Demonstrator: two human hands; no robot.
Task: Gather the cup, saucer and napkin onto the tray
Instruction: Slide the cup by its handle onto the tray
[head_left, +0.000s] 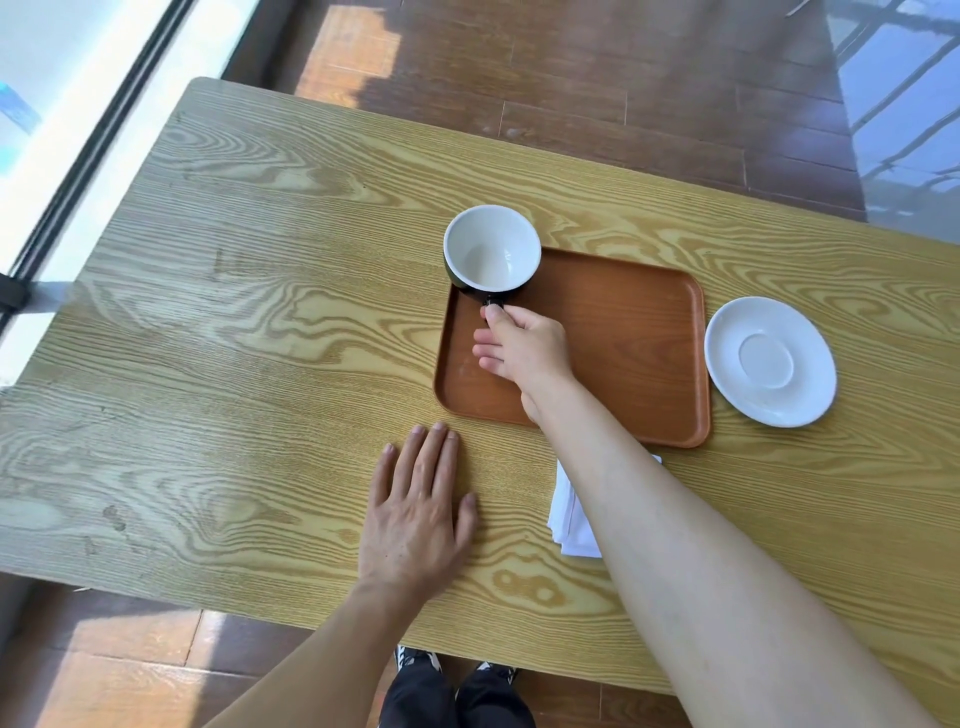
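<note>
Cup (492, 248) at tray's (639, 332) far-left corner, right hand (524, 349) pinching its handle, other fingers loose. Left hand (421, 512) flat on table (249, 322), fingers spread, holding nothing. Saucer (770, 361) off tray's right edge; napkin (571, 512) at near edge under right forearm.

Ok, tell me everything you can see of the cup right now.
The cup is glossy, ceramic-looking, white inside and dark outside, empty and upright. It sits at the far-left corner of the tray; whether it rests there or is lifted is unclear. The right hand pinches its small dark handle with its fingers.
</note>
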